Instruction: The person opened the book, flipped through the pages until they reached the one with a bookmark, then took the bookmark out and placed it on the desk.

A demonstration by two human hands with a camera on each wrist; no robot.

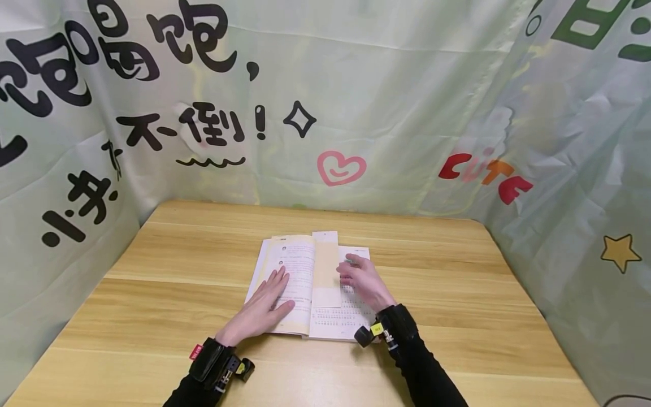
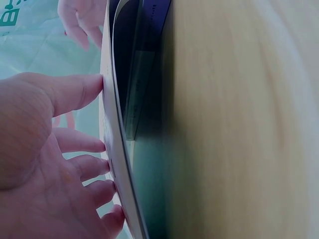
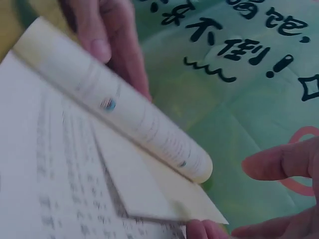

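Note:
An open book (image 1: 296, 288) lies on the table, its left page bulging in a curve toward the spine. My left hand (image 1: 258, 312) rests flat on that page with the fingers spread; the left wrist view has its fingertips (image 2: 92, 167) against the paper. Along the spine, over the printed right page (image 1: 333, 325), lies a long cream and white paper strip (image 1: 326, 265), like a bookmark. Its top end sticks out past the book. My right hand (image 1: 367, 284) is over the right page, fingers loosely bent, with a fingertip (image 3: 207, 230) at the strip's edge. The thumb stands apart.
The wooden table (image 1: 178, 282) extends around the book on all sides. A pale green printed cloth (image 1: 386, 102) hangs behind the table and along both sides. A dark cable (image 1: 625, 397) shows at the lower right corner.

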